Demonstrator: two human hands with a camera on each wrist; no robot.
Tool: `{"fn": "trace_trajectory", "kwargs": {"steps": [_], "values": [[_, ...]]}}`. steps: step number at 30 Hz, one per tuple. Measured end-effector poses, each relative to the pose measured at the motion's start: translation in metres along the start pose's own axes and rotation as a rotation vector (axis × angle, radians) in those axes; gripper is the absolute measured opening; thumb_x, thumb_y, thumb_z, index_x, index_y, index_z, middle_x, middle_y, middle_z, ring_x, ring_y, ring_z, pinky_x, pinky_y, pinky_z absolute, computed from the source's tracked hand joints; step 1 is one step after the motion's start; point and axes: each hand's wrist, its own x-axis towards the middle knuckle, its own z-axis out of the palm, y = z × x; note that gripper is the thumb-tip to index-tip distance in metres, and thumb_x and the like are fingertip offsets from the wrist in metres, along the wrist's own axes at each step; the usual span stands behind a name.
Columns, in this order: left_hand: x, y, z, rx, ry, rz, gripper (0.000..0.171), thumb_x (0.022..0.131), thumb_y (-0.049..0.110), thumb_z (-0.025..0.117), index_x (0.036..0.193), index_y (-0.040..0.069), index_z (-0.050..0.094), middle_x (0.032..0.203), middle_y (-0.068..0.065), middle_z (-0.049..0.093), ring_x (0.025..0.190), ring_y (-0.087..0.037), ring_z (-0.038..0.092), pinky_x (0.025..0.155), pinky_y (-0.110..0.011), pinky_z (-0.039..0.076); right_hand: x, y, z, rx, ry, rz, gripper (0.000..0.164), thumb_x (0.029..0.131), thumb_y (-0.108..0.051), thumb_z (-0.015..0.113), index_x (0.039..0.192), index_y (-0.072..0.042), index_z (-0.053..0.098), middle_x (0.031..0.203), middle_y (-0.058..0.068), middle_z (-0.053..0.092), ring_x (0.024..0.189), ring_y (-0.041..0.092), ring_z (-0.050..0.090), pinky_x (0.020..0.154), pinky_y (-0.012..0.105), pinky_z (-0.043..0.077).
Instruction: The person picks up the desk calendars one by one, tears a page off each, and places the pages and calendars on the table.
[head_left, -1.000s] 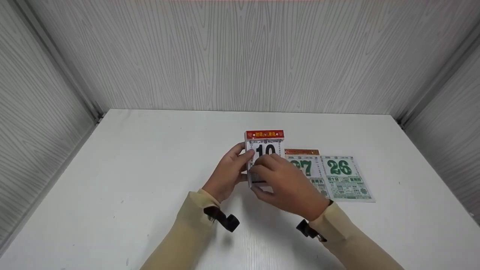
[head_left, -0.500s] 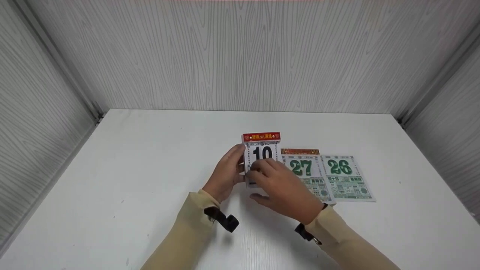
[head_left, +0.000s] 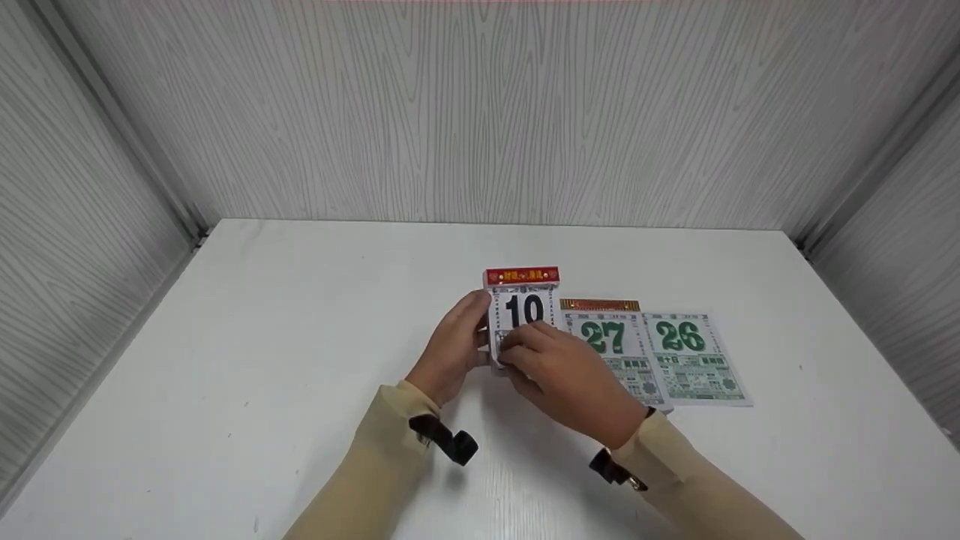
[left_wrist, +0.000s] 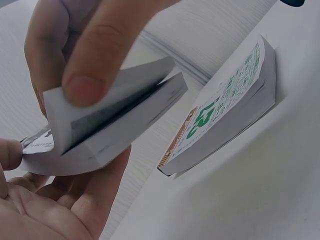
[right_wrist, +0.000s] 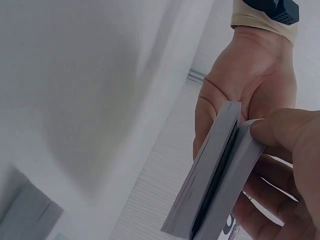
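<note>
A small tear-off calendar (head_left: 523, 300) with a red header and a black 10 is held up above the table by my left hand (head_left: 450, 349), thumb on its left edge and fingers behind. My right hand (head_left: 570, 379) pinches its lower pages. In the left wrist view, the right thumb (left_wrist: 87, 90) presses on a lifted block of pages (left_wrist: 112, 95), with a dark gap below it. The same split shows in the right wrist view between two page blocks (right_wrist: 210, 165). The right fingers hide the lower part of the page in the head view.
To the right lies a thick calendar pad (head_left: 604, 337) with a green 27 and an orange-brown header. Beside it is a page with a green 26 (head_left: 686, 345); its thickness is hard to tell. The white table (head_left: 285, 315) meets grey wood-grain panels (head_left: 480, 112) behind and at the sides.
The held calendar has shifted slightly left and down, uncovering more of the 27 pad. My right thumb, apart from the pages half a second ago, has closed in toward the lower edge.
</note>
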Motion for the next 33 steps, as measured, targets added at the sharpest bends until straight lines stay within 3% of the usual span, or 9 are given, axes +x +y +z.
{"fn": "trace_trajectory", "kwargs": {"steps": [8,13,16,20,23,29,33], "values": [[0.000,0.000,-0.001,-0.014,-0.005,0.003,0.054,0.112,0.048,0.032,0.154,0.016,0.043,0.134,-0.012,0.061,0.108,-0.021,0.066,0.082,-0.034,0.058,0.007,0.003,-0.012,0.188,0.023,0.095,0.009,0.091,-0.013,0.081,0.094,-0.011,0.074,0.100,-0.002,0.068,0.091,0.011,0.063,0.078,0.023,0.056],[0.001,-0.001,-0.001,-0.033,-0.025,-0.004,0.054,0.112,0.049,0.033,0.154,0.016,0.043,0.131,-0.013,0.062,0.107,-0.021,0.066,0.084,-0.035,0.058,0.011,0.011,-0.025,0.461,-0.026,0.201,0.007,0.091,-0.012,0.080,0.091,-0.011,0.074,0.096,-0.004,0.066,0.085,0.010,0.062,0.073,0.025,0.057],[0.001,0.000,-0.001,-0.042,-0.051,-0.004,0.050,0.111,0.041,0.032,0.153,0.015,0.042,0.129,-0.013,0.064,0.105,-0.022,0.065,0.084,-0.036,0.057,0.014,0.016,-0.034,0.591,-0.047,0.270,0.005,0.093,-0.012,0.078,0.092,-0.012,0.073,0.094,-0.006,0.067,0.085,0.011,0.065,0.074,0.029,0.058],[0.002,-0.001,-0.001,-0.024,-0.075,0.006,0.051,0.102,0.022,0.041,0.153,0.015,0.042,0.130,-0.012,0.065,0.108,-0.025,0.066,0.088,-0.038,0.056,0.017,0.020,-0.047,0.600,0.002,0.300,0.005,0.096,-0.014,0.075,0.095,-0.013,0.071,0.097,-0.006,0.068,0.088,0.012,0.066,0.079,0.032,0.057],[0.001,-0.003,0.000,0.010,-0.083,0.014,0.056,0.097,0.018,0.048,0.153,0.017,0.043,0.132,-0.010,0.065,0.113,-0.026,0.066,0.091,-0.040,0.057,0.021,0.021,-0.054,0.571,0.046,0.296,0.004,0.098,-0.015,0.073,0.097,-0.012,0.071,0.097,-0.005,0.068,0.088,0.011,0.066,0.080,0.032,0.056],[-0.001,-0.003,0.006,0.065,-0.116,0.011,0.053,0.100,0.038,0.060,0.149,0.022,0.046,0.132,-0.007,0.065,0.118,-0.026,0.065,0.095,-0.044,0.056,0.026,0.017,-0.057,0.550,0.088,0.276,0.004,0.099,-0.012,0.071,0.101,-0.008,0.072,0.095,-0.005,0.068,0.085,0.010,0.065,0.077,0.030,0.056],[0.000,-0.002,0.008,0.056,-0.085,0.018,0.055,0.101,0.045,0.064,0.146,0.018,0.047,0.127,-0.008,0.070,0.111,-0.025,0.069,0.089,-0.042,0.058,0.026,0.015,-0.052,0.536,0.117,0.217,0.003,0.100,-0.011,0.070,0.102,-0.009,0.071,0.095,-0.005,0.068,0.086,0.009,0.064,0.077,0.030,0.056]]}}
